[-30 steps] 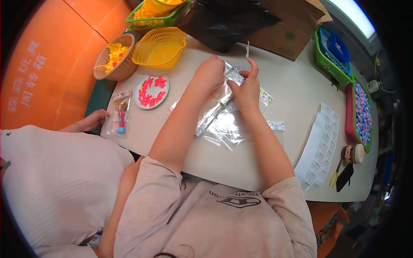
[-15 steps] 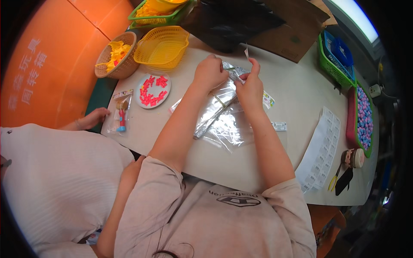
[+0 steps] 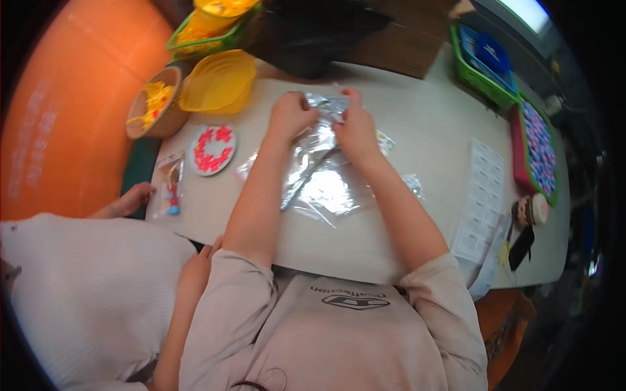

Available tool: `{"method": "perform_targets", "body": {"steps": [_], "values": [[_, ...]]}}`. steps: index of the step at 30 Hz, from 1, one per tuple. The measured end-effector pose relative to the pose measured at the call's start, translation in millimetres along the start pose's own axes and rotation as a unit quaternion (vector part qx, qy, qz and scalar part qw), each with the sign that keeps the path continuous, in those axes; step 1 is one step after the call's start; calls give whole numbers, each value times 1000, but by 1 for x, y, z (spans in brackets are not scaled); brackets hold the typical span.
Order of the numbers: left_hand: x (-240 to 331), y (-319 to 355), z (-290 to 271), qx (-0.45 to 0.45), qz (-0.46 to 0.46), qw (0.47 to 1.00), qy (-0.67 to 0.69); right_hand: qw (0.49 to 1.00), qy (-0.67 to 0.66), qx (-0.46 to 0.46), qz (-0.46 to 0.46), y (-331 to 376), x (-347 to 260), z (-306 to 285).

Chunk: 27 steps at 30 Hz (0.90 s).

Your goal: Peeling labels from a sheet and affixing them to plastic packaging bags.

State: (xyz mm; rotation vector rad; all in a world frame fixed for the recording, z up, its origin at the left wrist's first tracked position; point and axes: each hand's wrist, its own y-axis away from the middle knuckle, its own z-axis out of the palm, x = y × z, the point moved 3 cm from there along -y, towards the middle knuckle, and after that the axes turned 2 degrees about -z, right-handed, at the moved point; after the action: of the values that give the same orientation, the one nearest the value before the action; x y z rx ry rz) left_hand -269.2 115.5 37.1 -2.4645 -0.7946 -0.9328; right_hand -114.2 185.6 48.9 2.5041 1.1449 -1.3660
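Observation:
My left hand (image 3: 290,114) and my right hand (image 3: 355,127) meet over the far middle of the white table (image 3: 424,130). Both pinch a small clear plastic bag (image 3: 329,104) between their fingertips. Just below the hands lies a stack of clear plastic bags (image 3: 323,186), shiny with glare. What is inside the held bag is too small to tell.
A white plate of red pieces (image 3: 212,150) and a filled clear packet (image 3: 169,189) lie at left, near another person's hand (image 3: 130,199). Yellow bowl (image 3: 218,81), wooden bowl (image 3: 153,104) and green baskets (image 3: 486,68) stand at the back. A sheet of labels (image 3: 479,199) lies right.
Both hands have drawn closer together on the small bag and sit a little farther up the table; the view has shifted forward.

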Motion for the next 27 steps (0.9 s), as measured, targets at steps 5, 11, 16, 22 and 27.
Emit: {"method": "perform_targets", "body": {"steps": [5, 11, 16, 22, 27], "values": [[-21, -4, 10, 44, 18, 999, -14, 994, -77, 50, -57, 12, -14, -29], [-35, -16, -5, 20, 68, 997, -7, 991, -69, 110, 12, 38, -9, -120], [-35, -23, 11, 10, 101, 995, 1, 996, -67, 43, 38, 29, 9, -39], [-34, -5, 4, 69, 106, 992, 10, 998, -42, 16, 49, 23, -9, 7], [-6, 4, 15, 60, 66, 996, 31, 998, 42, 52, -2, 30, -20, 2]]}}
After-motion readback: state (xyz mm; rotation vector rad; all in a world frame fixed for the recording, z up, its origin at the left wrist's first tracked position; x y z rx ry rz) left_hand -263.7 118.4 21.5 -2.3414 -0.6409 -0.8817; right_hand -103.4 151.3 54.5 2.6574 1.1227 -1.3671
